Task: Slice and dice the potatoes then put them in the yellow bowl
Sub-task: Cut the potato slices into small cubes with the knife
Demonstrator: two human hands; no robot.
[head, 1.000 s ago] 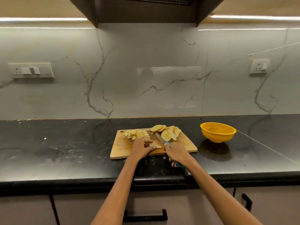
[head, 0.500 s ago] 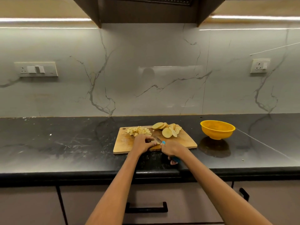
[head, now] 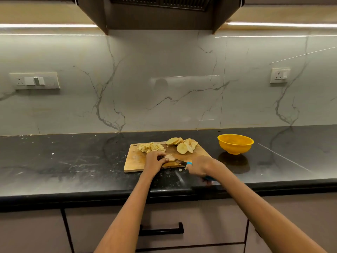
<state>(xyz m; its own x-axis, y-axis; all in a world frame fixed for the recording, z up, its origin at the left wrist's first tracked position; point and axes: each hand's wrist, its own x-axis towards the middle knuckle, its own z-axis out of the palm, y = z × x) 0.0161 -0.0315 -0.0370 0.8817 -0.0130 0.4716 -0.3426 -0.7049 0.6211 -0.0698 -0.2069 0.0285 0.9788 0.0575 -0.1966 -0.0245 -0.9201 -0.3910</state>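
A wooden cutting board (head: 133,162) lies on the black counter. At its far left sits a pile of diced potato (head: 151,147); at its far right lies a fan of round potato slices (head: 183,144). My left hand (head: 154,161) holds down a small stack of potato slices (head: 169,157) near the board's front edge. My right hand (head: 199,166) grips a blue-handled knife (head: 180,162), its blade lying against that stack. The yellow bowl (head: 235,143) stands to the right of the board, and I see nothing in it.
The counter's front edge (head: 109,193) runs just below my hands, with drawers beneath. A few potato bits (head: 180,170) lie on the counter by the board. A marble backsplash with a switch panel (head: 35,81) and a socket (head: 280,75) rises behind.
The camera view shifted slightly. My right hand has drawn the knife back toward the right, and the blade now sits lower against the stack under my left hand.
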